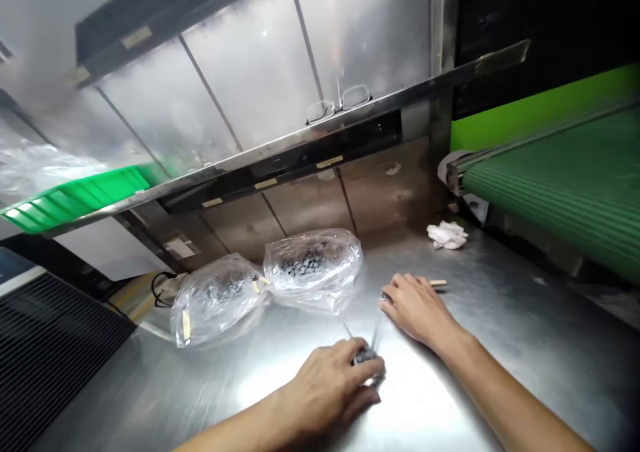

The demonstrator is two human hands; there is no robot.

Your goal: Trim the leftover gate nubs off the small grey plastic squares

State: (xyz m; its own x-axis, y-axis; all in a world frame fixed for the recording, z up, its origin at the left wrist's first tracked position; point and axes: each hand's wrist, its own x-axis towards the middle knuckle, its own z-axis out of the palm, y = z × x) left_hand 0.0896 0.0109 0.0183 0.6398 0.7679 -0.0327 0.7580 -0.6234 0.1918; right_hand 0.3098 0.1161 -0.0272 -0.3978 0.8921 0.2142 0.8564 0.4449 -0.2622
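My left hand rests on the steel table and closes on a small cluster of dark parts with thin metal pins. My right hand lies palm down, to the right of that cluster. A small shiny piece shows at its fingertips, and I cannot tell whether it is gripped. A short wooden stick lies just beyond those fingers. Farther back, two clear plastic bags of small dark parts lie side by side, touching each other.
A crumpled white cloth lies at the back right of the table, beside a green conveyor belt. Eyeglasses sit on a steel shelf overhead. A green plastic tray sticks out at left, above a black grating.
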